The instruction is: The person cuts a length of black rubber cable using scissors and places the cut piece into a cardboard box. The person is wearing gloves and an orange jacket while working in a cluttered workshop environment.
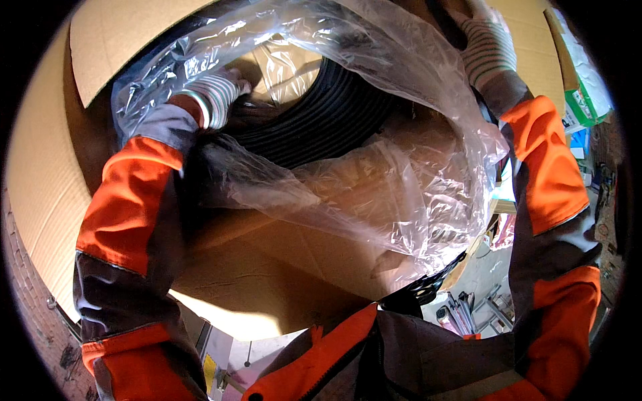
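A coil of black hose or cable [348,110] lies inside a large cardboard box [267,267], wrapped in a clear plastic bag [428,194] that is gathered open around it. My left hand [215,99], in a grey-and-white striped glove, reaches in at the coil's left side. Its fingers curl over the inner edge of the coil, their tips partly in shadow. At the upper right my right hand [489,47], gloved alike, is raised by the box's far right side beside a dark strip [447,23]. Its fingers are mostly hidden at the picture's top edge.
A raised cardboard flap [127,40] stands at the far left. Beyond the box on the right is a green-and-white carton [583,110]. Pens and metal tools [461,311] lie low on the right near my body. Brick-like flooring [40,314] shows at the left rim.
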`<state>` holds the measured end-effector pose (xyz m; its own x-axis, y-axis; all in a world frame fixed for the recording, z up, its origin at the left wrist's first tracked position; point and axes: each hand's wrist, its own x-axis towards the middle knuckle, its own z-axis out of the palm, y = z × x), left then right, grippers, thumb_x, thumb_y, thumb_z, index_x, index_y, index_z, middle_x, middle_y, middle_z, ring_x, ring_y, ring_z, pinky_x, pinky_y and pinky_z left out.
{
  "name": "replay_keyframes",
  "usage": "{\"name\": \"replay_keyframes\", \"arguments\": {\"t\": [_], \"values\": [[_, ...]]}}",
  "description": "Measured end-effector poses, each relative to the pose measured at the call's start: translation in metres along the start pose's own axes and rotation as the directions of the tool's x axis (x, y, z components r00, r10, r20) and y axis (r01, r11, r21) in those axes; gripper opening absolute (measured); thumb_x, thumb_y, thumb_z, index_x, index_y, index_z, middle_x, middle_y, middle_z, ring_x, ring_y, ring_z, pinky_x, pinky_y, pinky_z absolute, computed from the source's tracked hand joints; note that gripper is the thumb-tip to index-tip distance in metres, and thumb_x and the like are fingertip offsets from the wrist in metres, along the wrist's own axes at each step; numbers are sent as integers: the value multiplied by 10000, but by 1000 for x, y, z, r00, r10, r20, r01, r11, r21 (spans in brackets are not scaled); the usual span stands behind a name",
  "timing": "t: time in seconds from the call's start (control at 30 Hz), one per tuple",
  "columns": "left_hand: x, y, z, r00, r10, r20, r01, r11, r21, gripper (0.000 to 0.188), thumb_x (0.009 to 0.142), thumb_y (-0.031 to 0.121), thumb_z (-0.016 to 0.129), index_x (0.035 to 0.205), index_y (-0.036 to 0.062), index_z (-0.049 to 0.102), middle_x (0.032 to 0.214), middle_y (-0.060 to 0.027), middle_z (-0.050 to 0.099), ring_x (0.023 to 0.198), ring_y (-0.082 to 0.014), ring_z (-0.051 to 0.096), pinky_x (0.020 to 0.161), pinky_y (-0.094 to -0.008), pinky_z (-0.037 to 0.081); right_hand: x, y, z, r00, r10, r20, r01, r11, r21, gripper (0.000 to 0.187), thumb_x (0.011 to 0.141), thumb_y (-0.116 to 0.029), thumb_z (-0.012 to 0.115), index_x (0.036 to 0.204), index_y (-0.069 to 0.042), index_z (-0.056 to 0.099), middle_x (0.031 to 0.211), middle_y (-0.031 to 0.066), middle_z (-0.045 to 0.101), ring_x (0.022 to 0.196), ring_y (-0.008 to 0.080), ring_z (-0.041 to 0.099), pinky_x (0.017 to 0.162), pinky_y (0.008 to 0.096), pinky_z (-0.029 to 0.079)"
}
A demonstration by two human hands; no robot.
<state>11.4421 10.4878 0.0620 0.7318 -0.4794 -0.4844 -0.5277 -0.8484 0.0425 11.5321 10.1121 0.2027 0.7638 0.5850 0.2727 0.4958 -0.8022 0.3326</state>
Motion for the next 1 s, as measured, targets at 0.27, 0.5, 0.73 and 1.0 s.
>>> {"name": "replay_keyframes", "arguments": {"t": [0.27, 0.5, 0.73, 1.0], "values": [[-23, 4, 3, 993, -81, 89, 82, 997, -9, 485, 731, 171, 786, 1193, 91, 662, 1184, -197, 650, 1104, -386, 617, 959, -420, 501, 5, -19, -1, 990, 120, 69, -130, 976, 174, 721, 748, -328, 767, 1338, 15, 534, 1347, 238, 466, 1251, 391, 437, 1111, 365, 346], [-1, -14, 11, 954, 133, 268, -32, 936, -351, 326, 904, 327, 627, 1125, 105, 715, 1040, -188, 709, 980, -382, 668, 896, -445, 509, 4, -25, -33, 974, 192, 122, -218, 940, 261, 727, 734, -266, 808, 1350, -3, 527, 1334, 231, 493, 1225, 373, 481, 1079, 341, 403], [2, -25, 11, 877, -17, 480, 114, 978, -174, 383, 922, 369, 622, 1203, 117, 689, 1087, -185, 706, 1024, -339, 668, 945, -415, 492, -1, -29, -18, 963, 269, 27, -265, 919, 293, 734, 720, -242, 818, 1347, 6, 527, 1324, 228, 515, 1239, 355, 490, 1056, 351, 427], [1, -15, 3, 920, 12, 391, 158, 902, -401, 477, 842, 471, 701, 1027, 33, 743, 975, -203, 724, 929, -309, 697, 852, -406, 522, -3, -28, -18, 964, 260, 49, -264, 932, 248, 691, 712, -191, 807, 1321, -11, 535, 1273, 234, 547, 1172, 379, 524, 1033, 374, 446]]}}
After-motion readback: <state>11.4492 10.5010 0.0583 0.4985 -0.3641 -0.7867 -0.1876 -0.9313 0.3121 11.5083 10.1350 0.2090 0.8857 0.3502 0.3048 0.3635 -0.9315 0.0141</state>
